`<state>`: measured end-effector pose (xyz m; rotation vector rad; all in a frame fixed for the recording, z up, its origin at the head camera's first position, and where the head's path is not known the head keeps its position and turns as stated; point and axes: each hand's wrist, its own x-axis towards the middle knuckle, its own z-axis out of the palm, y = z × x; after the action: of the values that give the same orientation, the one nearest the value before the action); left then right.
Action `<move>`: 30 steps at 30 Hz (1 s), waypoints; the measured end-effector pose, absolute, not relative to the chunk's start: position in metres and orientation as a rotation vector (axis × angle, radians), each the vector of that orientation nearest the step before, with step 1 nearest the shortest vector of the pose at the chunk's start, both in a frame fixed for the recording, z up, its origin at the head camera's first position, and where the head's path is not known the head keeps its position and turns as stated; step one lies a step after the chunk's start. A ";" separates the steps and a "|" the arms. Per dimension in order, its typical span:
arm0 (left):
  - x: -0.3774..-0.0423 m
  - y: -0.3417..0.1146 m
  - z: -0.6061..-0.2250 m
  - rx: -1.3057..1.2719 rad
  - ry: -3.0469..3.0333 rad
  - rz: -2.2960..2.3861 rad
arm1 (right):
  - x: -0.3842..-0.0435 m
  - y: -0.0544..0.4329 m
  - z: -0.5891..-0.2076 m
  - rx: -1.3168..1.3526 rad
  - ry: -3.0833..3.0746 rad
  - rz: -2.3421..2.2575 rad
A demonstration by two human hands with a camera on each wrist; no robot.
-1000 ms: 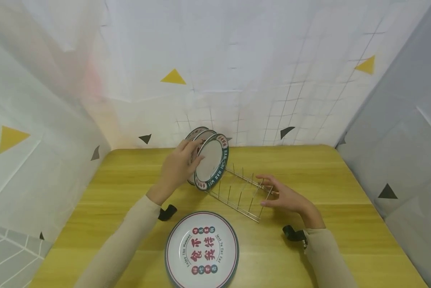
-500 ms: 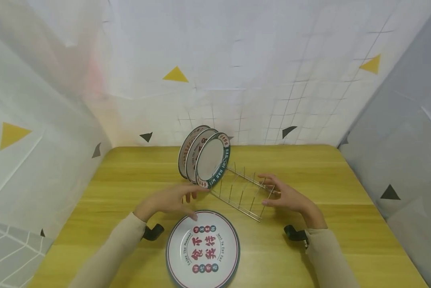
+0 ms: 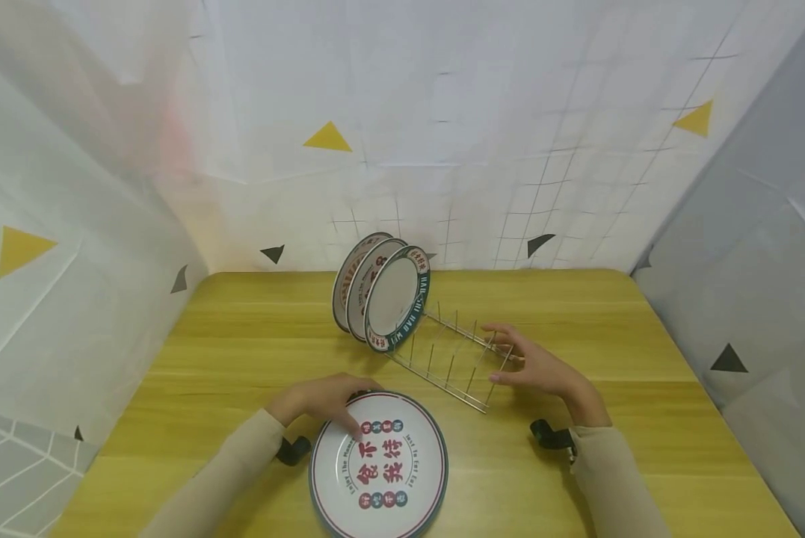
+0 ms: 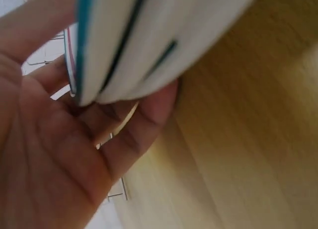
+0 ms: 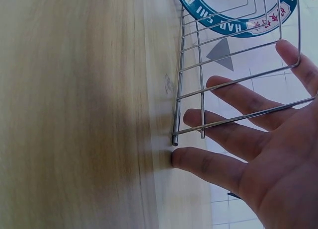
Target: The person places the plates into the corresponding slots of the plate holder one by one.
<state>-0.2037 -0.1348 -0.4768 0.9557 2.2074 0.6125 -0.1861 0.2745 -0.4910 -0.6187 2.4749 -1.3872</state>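
3 racked plates (image 3: 383, 299) as prev.; L fingers (image 4: 131, 138) now grip stack (image 3: 390, 467)

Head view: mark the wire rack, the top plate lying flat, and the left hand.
wire rack (image 3: 445, 387): head view, on its near long rail.
top plate (image 3: 378, 463): head view, middle of its printed face.
left hand (image 3: 324, 397): head view, on the back of the hand.

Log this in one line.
left hand: grips rim of white round teal-edged plate stack; right hand: at end of silver wire rack; three white round plates: standing tilted in rack
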 end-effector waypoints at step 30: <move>-0.200 -0.148 -0.488 0.871 2.360 0.770 | -0.186 0.274 -0.490 -0.623 2.481 -1.380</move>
<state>-0.2003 -0.1481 -0.4882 0.8710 2.3604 0.7702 -0.1865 0.2738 -0.4902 -0.6234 2.4812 -1.3801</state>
